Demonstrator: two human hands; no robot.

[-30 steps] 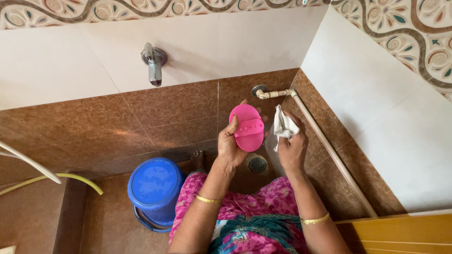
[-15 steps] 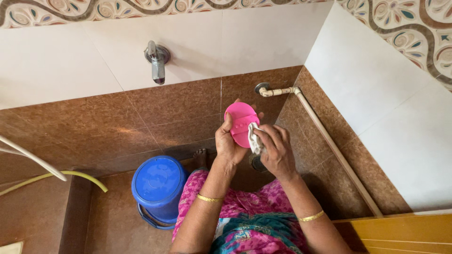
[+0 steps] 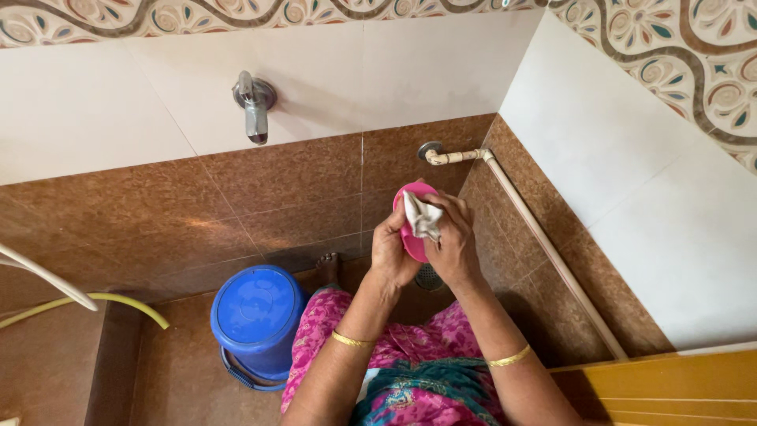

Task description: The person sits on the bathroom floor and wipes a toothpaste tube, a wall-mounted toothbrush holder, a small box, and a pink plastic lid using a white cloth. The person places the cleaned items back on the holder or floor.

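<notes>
Wiping is in progress on a pink oval scrubber, held just right of centre in the frame, in front of the brown wall tiles and below the pipe elbow. The left hand grips the scrubber's left edge, fingers curled behind it and thumb on the near face. The right hand is closed around a small white cloth, pinching it in a bunch and pressing it against the scrubber's upper face; much of the pink surface is covered by cloth and fingers, so its condition cannot be judged.

Assessment of method: the step appears best served by a firm grip on the rim with the left hand while the cloth passes over the whole face, including the edges. The scrubber should likely be turned in the grip so that the patches under the fingers are also reached. A bunched cloth contacts only a small area; spreading it flatter would probably cover more per pass.

Surroundings: a floor drain lies directly below the hands, partly hidden. A cream pipe runs down the corner toward the lower right. A metal tap sits on the white tiles at upper left of centre. A blue lidded bucket stands at lower left, and a yellow hose lies beyond it.
</notes>
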